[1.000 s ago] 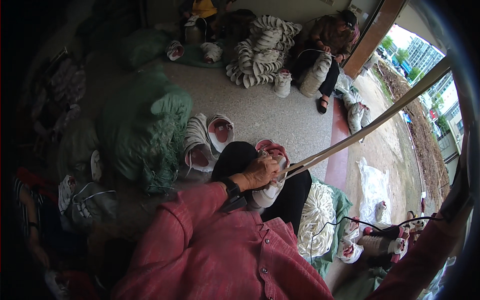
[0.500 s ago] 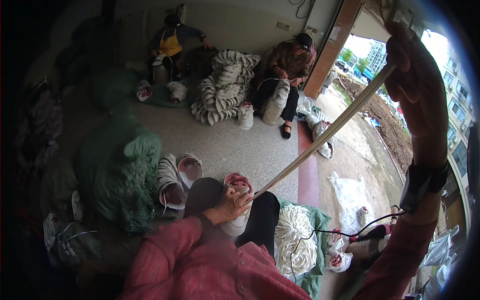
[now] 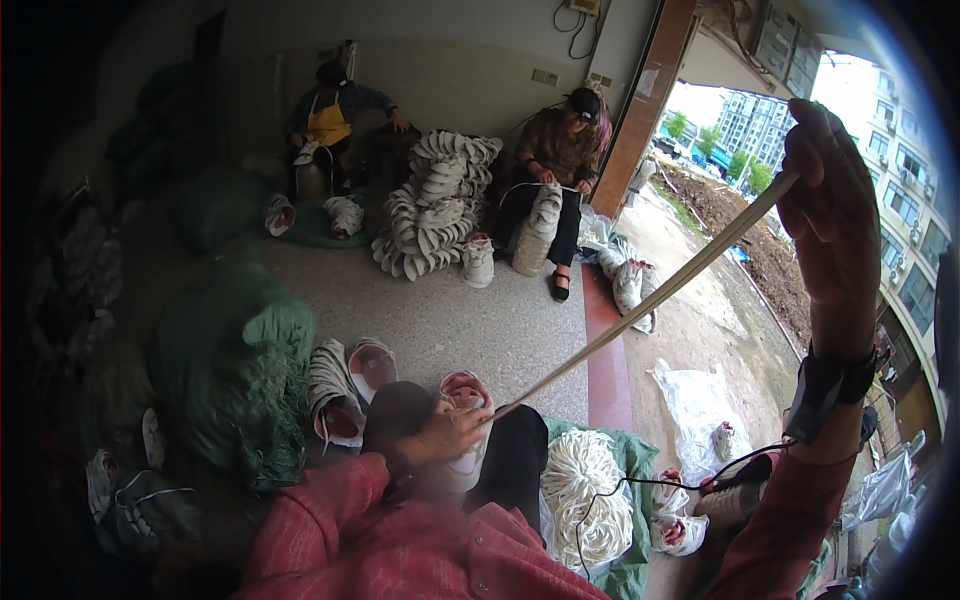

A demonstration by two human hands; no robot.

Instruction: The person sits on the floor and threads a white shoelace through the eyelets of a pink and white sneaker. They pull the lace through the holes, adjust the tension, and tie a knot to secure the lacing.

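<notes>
A white shoe upper (image 3: 463, 386) with a reddish lining rests in my lap, between dark-clad knees. Closed over its side, my left hand (image 3: 450, 432) holds it there; the fingertips are partly hidden. From the upper, pale shoelace strands (image 3: 640, 310) run taut up to the right. My right hand (image 3: 832, 200), raised high, has the far end of these laces caught at the thumb. Beside my right thigh lies a big bundle of white laces (image 3: 590, 490) on a green sack (image 3: 640, 462).
Stacked shoe uppers (image 3: 338, 405) stand by my left knee, next to a full green sack (image 3: 235, 370). Farther off rises a pile of uppers (image 3: 430, 215). Two seated people (image 3: 555, 150) (image 3: 328, 125) handle uppers there. A cable (image 3: 690, 487) hangs from my right wrist.
The whole view has shifted a little, and the far things sit lower and more to the left. My right hand appears lower in the picture; the laces stay stretched.
</notes>
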